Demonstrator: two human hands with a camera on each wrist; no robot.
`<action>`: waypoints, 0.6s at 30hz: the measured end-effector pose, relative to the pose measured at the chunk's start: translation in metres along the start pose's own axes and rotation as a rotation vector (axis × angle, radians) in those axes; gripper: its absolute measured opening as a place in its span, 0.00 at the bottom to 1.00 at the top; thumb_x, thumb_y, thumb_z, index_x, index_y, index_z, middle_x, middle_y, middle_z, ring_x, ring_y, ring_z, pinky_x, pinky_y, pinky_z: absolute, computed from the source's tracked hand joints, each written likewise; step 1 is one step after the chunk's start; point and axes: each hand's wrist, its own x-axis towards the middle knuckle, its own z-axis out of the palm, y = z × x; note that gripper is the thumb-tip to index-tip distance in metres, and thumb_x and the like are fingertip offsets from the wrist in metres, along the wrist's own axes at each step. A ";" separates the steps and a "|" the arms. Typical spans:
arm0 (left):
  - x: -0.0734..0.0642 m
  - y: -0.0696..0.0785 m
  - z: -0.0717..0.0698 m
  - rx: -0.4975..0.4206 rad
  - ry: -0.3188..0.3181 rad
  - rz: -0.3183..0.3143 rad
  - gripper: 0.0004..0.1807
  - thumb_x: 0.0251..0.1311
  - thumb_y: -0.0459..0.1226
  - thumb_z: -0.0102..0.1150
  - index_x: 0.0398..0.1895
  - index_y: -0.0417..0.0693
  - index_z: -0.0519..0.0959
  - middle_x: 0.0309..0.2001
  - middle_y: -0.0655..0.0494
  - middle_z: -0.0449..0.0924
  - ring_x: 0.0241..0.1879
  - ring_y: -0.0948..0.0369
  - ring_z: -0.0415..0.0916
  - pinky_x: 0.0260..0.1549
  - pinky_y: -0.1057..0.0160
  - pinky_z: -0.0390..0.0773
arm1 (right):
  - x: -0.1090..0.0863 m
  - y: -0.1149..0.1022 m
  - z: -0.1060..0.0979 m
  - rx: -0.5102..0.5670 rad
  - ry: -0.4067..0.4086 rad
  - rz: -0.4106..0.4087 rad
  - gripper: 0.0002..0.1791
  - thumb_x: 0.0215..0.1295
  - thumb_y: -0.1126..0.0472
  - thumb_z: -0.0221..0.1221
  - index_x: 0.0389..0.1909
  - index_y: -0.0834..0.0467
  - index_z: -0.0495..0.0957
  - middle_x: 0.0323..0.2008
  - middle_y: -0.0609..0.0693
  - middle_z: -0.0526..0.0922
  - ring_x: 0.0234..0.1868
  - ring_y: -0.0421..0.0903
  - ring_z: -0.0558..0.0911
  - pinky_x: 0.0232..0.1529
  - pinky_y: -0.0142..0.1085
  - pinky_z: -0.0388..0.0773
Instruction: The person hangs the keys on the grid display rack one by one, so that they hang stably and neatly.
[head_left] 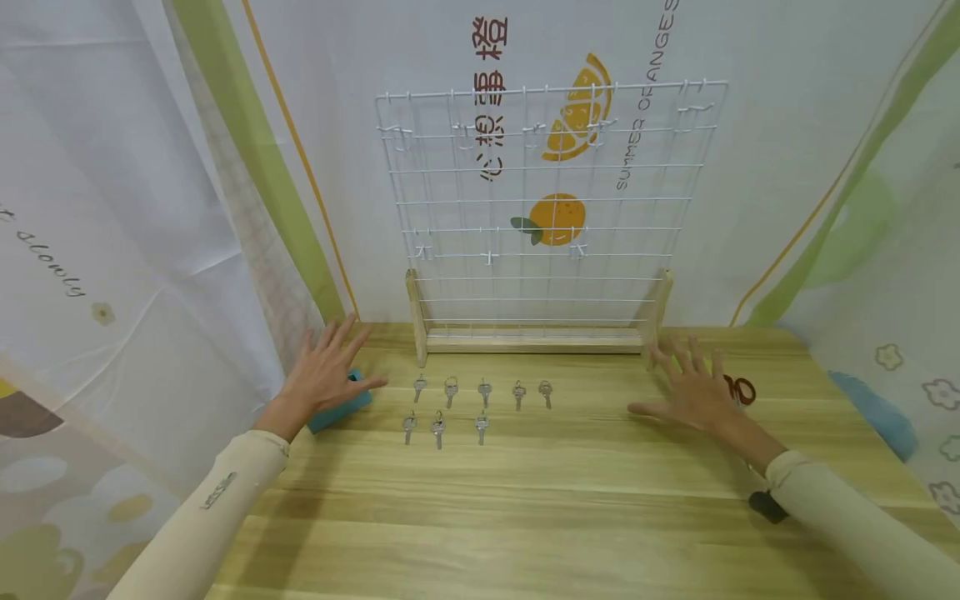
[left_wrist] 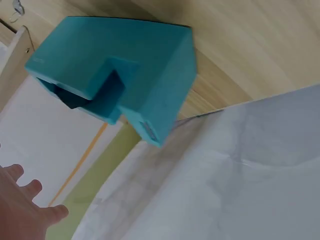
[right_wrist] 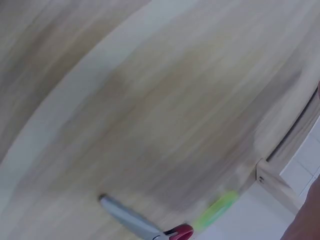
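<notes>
My left hand hovers with fingers spread at the left of the table, overlapping a teal box in the head view. The left wrist view shows that teal box with a notch cut into it, and part of the hand at lower left. On the other side, my right hand is held with fingers apart, close to the red-handled scissors. Neither hand holds anything. Between them, several silver keys with small rings lie in two rows, the back row longer.
Behind the keys stands a white wire grid with hooks, in a wooden base. A green round item lies near the scissors. A dark object shows by the right sleeve. Printed curtains surround the wooden table.
</notes>
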 end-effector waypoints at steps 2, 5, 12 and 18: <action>0.003 0.002 -0.001 -0.013 -0.018 -0.003 0.55 0.63 0.71 0.56 0.84 0.51 0.54 0.83 0.39 0.42 0.79 0.35 0.46 0.71 0.21 0.48 | 0.001 -0.004 -0.001 0.001 -0.004 0.002 0.66 0.53 0.22 0.65 0.82 0.59 0.53 0.81 0.69 0.43 0.80 0.73 0.35 0.72 0.79 0.29; 0.008 0.004 -0.002 -0.035 -0.022 0.000 0.55 0.64 0.71 0.56 0.85 0.52 0.52 0.84 0.40 0.40 0.80 0.36 0.44 0.72 0.22 0.45 | 0.001 -0.008 0.000 0.006 0.006 -0.014 0.67 0.54 0.22 0.65 0.84 0.56 0.50 0.82 0.66 0.40 0.80 0.72 0.34 0.72 0.79 0.31; 0.021 0.008 -0.003 -0.071 0.014 -0.001 0.52 0.67 0.70 0.52 0.85 0.53 0.53 0.84 0.42 0.40 0.81 0.38 0.42 0.72 0.23 0.49 | 0.000 -0.019 0.002 0.052 0.067 -0.066 0.67 0.54 0.26 0.68 0.84 0.56 0.48 0.82 0.67 0.40 0.80 0.73 0.37 0.71 0.80 0.31; 0.035 0.015 -0.011 -0.113 0.054 0.023 0.48 0.71 0.62 0.57 0.85 0.52 0.52 0.83 0.41 0.43 0.79 0.36 0.45 0.70 0.22 0.53 | -0.001 -0.032 0.002 0.050 0.103 -0.094 0.65 0.53 0.28 0.71 0.81 0.60 0.55 0.82 0.68 0.43 0.81 0.70 0.38 0.71 0.80 0.39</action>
